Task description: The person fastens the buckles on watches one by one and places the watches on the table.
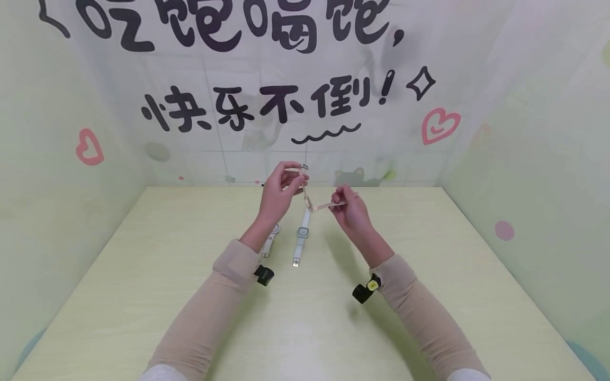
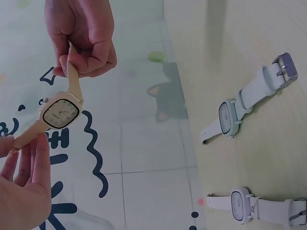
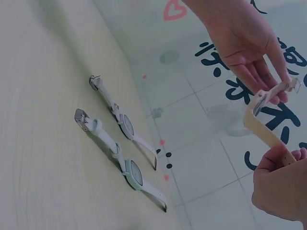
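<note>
A beige wristwatch point(image 2: 61, 113) hangs in the air between both hands, its strap undone and its square-cornered dial showing in the left wrist view. The left hand point(image 1: 281, 189) pinches the buckle half of the strap. The right hand point(image 1: 352, 210) grips the other strap end between thumb and curled fingers. Below them on the table lie two more watches, straps stretched out: a pale green-white one point(image 1: 302, 233) in the middle, and a whitish one point(image 2: 239, 205) beside it, partly hidden by the left wrist in the head view.
The light wooden table point(image 1: 305, 328) runs back to a wall sheet point(image 1: 267, 153) with large black lettering and pink hearts. Side panels point(image 1: 534, 174) stand at left and right. A small black camera point(image 1: 264, 275) is strapped at the left wrist, another point(image 1: 364, 292) at the right.
</note>
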Demonstrator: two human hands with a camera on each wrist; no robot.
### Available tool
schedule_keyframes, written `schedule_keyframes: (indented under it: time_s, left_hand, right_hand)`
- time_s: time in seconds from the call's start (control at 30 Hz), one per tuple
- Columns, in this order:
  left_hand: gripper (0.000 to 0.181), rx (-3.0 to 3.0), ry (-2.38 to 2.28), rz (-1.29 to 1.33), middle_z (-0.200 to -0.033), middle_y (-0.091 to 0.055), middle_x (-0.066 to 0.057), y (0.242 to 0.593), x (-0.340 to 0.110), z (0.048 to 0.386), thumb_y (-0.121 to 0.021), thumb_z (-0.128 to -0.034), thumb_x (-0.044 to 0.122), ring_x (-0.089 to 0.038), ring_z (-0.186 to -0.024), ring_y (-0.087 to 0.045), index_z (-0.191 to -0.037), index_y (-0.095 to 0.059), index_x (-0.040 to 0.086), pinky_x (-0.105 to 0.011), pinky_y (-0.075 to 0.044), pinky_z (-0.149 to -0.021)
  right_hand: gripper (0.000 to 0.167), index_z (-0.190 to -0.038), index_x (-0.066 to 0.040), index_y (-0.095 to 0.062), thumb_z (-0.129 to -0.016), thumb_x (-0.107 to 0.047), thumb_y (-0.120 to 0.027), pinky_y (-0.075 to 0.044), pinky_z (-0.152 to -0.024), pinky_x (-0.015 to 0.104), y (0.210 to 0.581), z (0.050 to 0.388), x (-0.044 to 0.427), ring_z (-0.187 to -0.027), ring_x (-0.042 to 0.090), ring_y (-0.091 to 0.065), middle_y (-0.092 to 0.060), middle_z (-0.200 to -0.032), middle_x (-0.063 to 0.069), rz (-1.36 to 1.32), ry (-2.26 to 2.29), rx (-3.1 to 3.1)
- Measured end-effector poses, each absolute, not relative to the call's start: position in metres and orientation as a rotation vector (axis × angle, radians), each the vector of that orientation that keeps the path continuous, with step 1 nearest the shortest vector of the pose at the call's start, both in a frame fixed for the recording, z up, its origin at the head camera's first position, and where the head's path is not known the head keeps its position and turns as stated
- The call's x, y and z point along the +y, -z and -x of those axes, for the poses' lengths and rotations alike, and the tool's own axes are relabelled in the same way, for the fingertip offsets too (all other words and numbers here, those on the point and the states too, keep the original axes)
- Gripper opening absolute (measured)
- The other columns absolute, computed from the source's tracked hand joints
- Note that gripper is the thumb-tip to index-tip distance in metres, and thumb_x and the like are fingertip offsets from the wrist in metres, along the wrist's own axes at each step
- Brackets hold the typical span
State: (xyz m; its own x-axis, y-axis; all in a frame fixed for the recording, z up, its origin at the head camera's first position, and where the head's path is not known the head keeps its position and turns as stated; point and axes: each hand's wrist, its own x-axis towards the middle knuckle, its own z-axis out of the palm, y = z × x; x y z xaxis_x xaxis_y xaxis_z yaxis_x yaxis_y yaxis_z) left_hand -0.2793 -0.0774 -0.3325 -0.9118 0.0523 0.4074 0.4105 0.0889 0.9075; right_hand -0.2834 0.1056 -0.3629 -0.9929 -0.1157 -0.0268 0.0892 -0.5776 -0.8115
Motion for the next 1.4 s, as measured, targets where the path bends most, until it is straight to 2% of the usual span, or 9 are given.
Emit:
schedule_keyframes:
  time_s: [0.13,0.3,0.43,0.53,0.7,0.83,1.07,1.23,1.4]
  left_hand:
    - [0.029,-2.119,1.93,0.397,-0.114,-0.07,-0.021,0.338,-0.081,0.281,-0.061,-0.0998,0.015,-0.018,-0.096,-0.069,-0.127,-0.056,0.006,-0.027,-0.061,-0.084]
    - [0.029,-2.128,1.936,0.354,-0.111,-0.07,-0.02,0.343,-0.084,0.281,-0.064,-0.0979,0.018,-0.012,-0.091,-0.069,-0.125,-0.06,0.007,-0.027,-0.061,-0.083]
    - [0.029,-2.145,1.919,0.329,-0.11,-0.07,-0.019,0.345,-0.085,0.28,-0.064,-0.0981,0.022,-0.01,-0.089,-0.068,-0.123,-0.062,0.007,-0.027,-0.062,-0.082]
    - [0.028,-2.149,1.913,0.316,-0.109,-0.07,-0.017,0.345,-0.085,0.279,-0.064,-0.0981,0.023,-0.009,-0.089,-0.067,-0.121,-0.063,0.007,-0.026,-0.061,-0.082]
    - [0.028,-2.135,1.928,0.338,-0.109,-0.07,-0.017,0.344,-0.085,0.278,-0.065,-0.0975,0.023,-0.008,-0.09,-0.067,-0.118,-0.061,0.005,-0.027,-0.06,-0.087]
    - [0.028,-2.145,1.92,0.36,-0.109,-0.071,-0.018,0.344,-0.085,0.277,-0.065,-0.0979,0.023,-0.006,-0.089,-0.067,-0.118,-0.061,0.004,-0.026,-0.06,-0.087]
    - [0.03,-2.171,1.899,0.369,-0.115,-0.069,-0.017,0.344,-0.086,0.275,-0.062,-0.0995,0.025,-0.015,-0.097,-0.067,-0.122,-0.061,0.005,-0.026,-0.06,-0.088]
    - [0.03,-2.153,1.913,0.388,-0.118,-0.069,-0.016,0.344,-0.085,0.274,-0.062,-0.0999,0.025,-0.02,-0.103,-0.067,-0.122,-0.061,0.004,-0.024,-0.059,-0.09]
    - [0.029,-2.137,1.9,0.41,-0.116,-0.069,-0.018,0.345,-0.085,0.275,-0.062,-0.0996,0.022,-0.011,-0.097,-0.066,-0.121,-0.061,0.003,-0.022,-0.058,-0.088]
  right_hand:
    - [0.02,-0.086,-0.012,-0.052,-0.105,-0.008,-0.046,-0.047,-0.069,0.017,0.359,0.282,0.104,-0.07,0.007,-0.049,-0.051,-0.073,-0.004,0.079,2.699,1.431]
    - [0.024,-0.089,-0.011,-0.061,-0.098,0.008,-0.048,-0.054,-0.073,0.016,0.356,0.28,0.104,-0.073,0.007,-0.058,-0.058,-0.082,-0.003,0.154,2.695,1.459]
    - [0.022,-0.093,-0.011,-0.067,-0.098,0.005,-0.053,-0.056,-0.08,0.016,0.357,0.279,0.105,-0.08,0.007,-0.062,-0.062,-0.09,-0.002,0.183,2.658,1.537]
    - [0.018,-0.111,-0.005,-0.068,-0.098,0.0,-0.057,-0.057,-0.088,0.019,0.357,0.279,0.106,-0.091,0.007,-0.064,-0.066,-0.098,-0.003,0.228,2.572,1.684]
    - [0.038,-0.137,-0.002,-0.057,-0.099,-0.01,-0.06,-0.056,-0.098,0.031,0.356,0.278,0.107,-0.1,0.01,-0.068,-0.069,-0.101,-0.002,0.311,2.401,1.941]
    - [0.039,-0.136,-0.002,-0.059,-0.098,-0.011,-0.063,-0.057,-0.097,0.036,0.356,0.278,0.107,-0.097,0.011,-0.07,-0.071,-0.096,-0.002,0.373,2.338,2.04]
    - [0.037,-0.133,-0.001,-0.062,-0.097,-0.009,-0.064,-0.059,-0.092,0.031,0.356,0.278,0.107,-0.095,0.014,-0.07,-0.067,-0.09,-0.003,0.502,2.168,2.251]
    - [0.038,-0.132,0.0,-0.062,-0.095,-0.007,-0.065,-0.059,-0.091,0.034,0.355,0.279,0.105,-0.097,0.024,-0.07,-0.068,-0.097,0.015,0.64,1.978,2.432]
    - [0.037,-0.131,-0.001,-0.063,-0.095,-0.009,-0.066,-0.06,-0.091,0.041,0.349,0.279,0.102,-0.104,0.034,-0.07,-0.07,-0.108,0.025,0.679,1.782,2.618]
